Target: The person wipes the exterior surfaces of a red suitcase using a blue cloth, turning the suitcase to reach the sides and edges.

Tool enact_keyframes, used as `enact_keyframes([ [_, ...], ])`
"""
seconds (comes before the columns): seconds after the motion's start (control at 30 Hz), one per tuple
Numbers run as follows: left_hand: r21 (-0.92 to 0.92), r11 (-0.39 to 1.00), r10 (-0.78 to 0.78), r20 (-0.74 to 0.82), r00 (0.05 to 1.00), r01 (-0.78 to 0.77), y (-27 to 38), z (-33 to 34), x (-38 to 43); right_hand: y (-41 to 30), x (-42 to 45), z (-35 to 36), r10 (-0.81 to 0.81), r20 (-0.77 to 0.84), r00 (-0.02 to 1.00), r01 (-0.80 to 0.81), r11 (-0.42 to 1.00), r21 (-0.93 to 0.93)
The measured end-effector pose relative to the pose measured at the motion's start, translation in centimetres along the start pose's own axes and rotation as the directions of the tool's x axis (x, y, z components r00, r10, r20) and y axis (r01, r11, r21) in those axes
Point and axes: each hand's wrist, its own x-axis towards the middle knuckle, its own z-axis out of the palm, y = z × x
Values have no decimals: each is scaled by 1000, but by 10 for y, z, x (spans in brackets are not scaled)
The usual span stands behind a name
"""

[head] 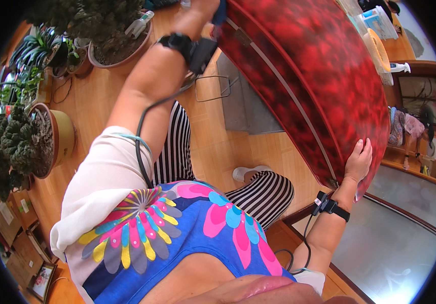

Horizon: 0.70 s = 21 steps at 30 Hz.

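A large glossy red tabletop (339, 79) with dark marbling curves across the upper right, with a metal strip (290, 83) running along its near side. My left hand (199, 17) is at its upper left edge, blurred and partly cut off by the top of the picture. A blue cloth (220, 13) shows at those fingers. Lower down, my right hand (358, 161) grips the rounded right end, its fingers lying on the red surface and its thumb hidden. Both wrists wear black straps with small devices and cables.
A grey box-like piece (244, 95) and a wire frame (213, 99) are below the tabletop. Potted plants (121, 49) and a yellow pot (63, 131) line the left. Cardboard boxes (22, 243) stand lower left. At right are a woven basket (378, 49), a glossy low surface (377, 243) and another person (414, 125).
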Motion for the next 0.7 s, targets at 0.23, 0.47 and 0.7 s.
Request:
enact_keyframes([
  [0.23,404,883,359,-254,898,-239,5,40,-155,4,6,5,14,23,1000,-14,1000,9],
  [0.47,326,940,-29,-226,974,104,-29,-8,-143,14,3,8,5,25,1000,-7,999,52],
  [0.7,371,838,-304,-291,907,400,-39,7,-173,21,3,14,-3,15,1000,2,996,87],
])
